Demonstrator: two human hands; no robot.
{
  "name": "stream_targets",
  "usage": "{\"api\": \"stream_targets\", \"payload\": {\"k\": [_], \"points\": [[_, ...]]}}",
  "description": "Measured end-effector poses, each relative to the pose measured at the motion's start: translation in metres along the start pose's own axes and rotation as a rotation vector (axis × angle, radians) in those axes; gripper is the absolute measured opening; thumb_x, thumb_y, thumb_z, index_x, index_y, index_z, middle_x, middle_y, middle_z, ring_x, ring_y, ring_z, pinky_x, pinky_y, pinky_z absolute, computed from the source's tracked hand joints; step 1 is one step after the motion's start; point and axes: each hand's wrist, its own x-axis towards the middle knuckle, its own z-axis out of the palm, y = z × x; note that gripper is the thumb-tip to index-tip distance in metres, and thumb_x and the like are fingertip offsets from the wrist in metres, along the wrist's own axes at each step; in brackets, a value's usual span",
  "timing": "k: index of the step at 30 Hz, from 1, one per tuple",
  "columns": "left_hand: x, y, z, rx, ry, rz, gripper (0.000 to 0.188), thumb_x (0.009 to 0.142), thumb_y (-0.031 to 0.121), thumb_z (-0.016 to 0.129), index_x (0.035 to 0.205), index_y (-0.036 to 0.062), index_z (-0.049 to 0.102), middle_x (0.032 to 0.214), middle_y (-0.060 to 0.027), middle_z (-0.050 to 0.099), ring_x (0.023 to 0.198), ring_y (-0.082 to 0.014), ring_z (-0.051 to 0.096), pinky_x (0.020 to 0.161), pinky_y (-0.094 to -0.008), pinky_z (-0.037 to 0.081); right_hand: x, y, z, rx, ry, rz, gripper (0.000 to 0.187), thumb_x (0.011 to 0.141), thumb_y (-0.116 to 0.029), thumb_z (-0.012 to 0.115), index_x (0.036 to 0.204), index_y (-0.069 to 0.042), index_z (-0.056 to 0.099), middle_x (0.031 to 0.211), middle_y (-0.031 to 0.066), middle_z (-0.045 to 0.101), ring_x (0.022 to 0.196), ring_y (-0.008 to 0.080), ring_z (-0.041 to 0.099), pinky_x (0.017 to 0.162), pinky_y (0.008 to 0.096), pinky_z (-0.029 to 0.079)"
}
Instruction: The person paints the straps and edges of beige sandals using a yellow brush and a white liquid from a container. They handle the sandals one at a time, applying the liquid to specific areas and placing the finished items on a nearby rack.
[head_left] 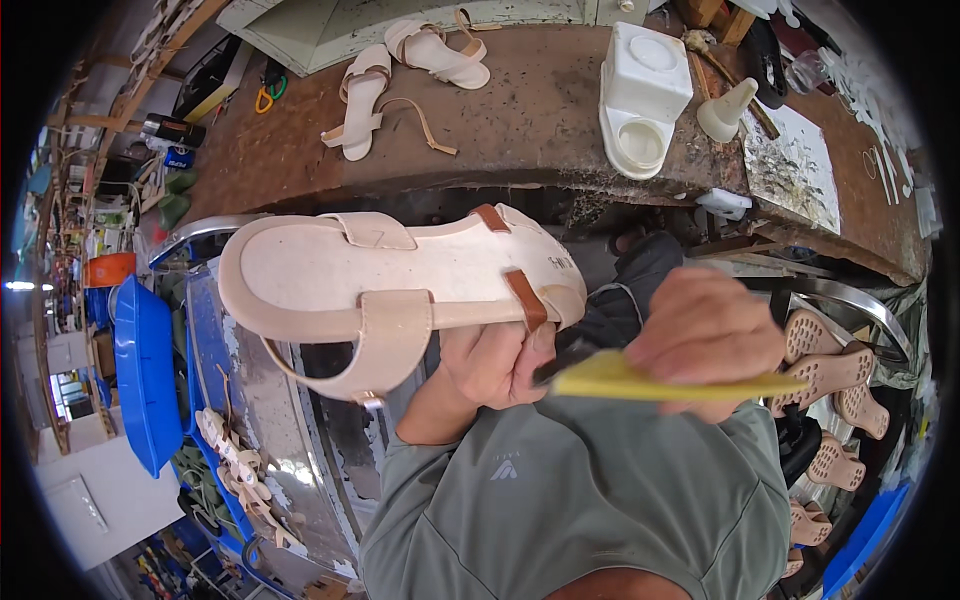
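A beige sandal (400, 262) with brown strap tabs is held sole down and insole up in front of my chest. My left hand (495, 362) grips it from below near the heel, its fingers partly hidden under the shoe. The sandal's ankle strap (320, 385) hangs loose, with a small buckle. In my right hand (710, 335) is a flat yellow-handled tool (600, 380) with a dark tip, smeared by motion. That tip is close to my left fingers and the heel; whether it touches cannot be told.
On the brown workbench (500, 130) lie a pair of sandals (365, 100), a white container (650, 90) and a cream nozzle-topped bottle (728, 110). Several tan soles (835, 375) hang on a rack at right. More sandals (240, 465) and a blue bin (145, 380) are at left.
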Motion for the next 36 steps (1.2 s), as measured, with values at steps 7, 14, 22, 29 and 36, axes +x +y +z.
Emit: {"api": "stream_targets", "payload": {"k": [7,14,22,29,36], "points": [[0.004,0.006,0.004,-0.198,0.145,-0.116,0.030,0.083,0.015,0.047,0.093,-0.0110,0.059,0.105,-0.0267,0.057,0.089,-0.0354,0.056,0.082,-0.0399,0.044,0.002,0.011,-0.010,0.035,-0.133,-0.132,0.022,0.069,-0.010,0.071,0.085,0.005,0.066,0.080,0.0160,0.066,0.064,0.0236,0.063,0.050,0.0314,0.046],[0.017,0.015,0.003,-0.269,0.202,-0.221,0.029,0.083,0.015,0.047,0.089,-0.0102,0.060,0.097,-0.0251,0.058,0.087,-0.0323,0.055,0.081,-0.0369,0.042,0.010,0.010,-0.023,0.183,-0.348,-0.169,0.022,0.073,-0.015,0.070,0.082,0.004,0.066,0.077,0.0163,0.065,0.063,0.0248,0.063,0.049,0.0311,0.044],[0.013,0.015,0.000,-0.272,0.162,-0.182,0.027,0.081,0.012,0.048,0.089,-0.0104,0.059,0.097,-0.0244,0.058,0.082,-0.0304,0.055,0.076,-0.0342,0.043,0.004,0.004,-0.014,0.125,0.059,0.012,0.021,0.064,-0.011,0.076,0.077,0.002,0.067,0.072,0.0150,0.065,0.062,0.0216,0.062,0.050,0.0289,0.043],[0.021,-0.025,0.030,-0.225,0.258,-0.302,0.019,0.084,0.009,0.048,0.087,-0.0082,0.056,0.088,-0.0190,0.056,0.072,-0.0314,0.053,0.068,-0.0357,0.044,-0.005,0.027,-0.052,0.386,0.334,0.367,0.013,0.080,-0.006,0.064,0.083,0.007,0.062,0.073,0.0121,0.063,0.055,0.0156,0.056,0.049,0.0254,0.043],[0.034,-0.113,0.108,-0.795,0.287,-0.861,0.019,0.092,0.013,0.044,0.078,0.0020,0.050,0.074,0.0054,0.039,0.062,-0.0021,0.032,0.052,-0.0205,0.026,-0.036,0.111,-0.111,-0.440,0.449,0.703,0.016,0.085,-0.012,0.063,0.087,0.004,0.064,0.079,0.0049,0.063,0.063,0.0093,0.055,0.055,0.0237,0.043]]}}
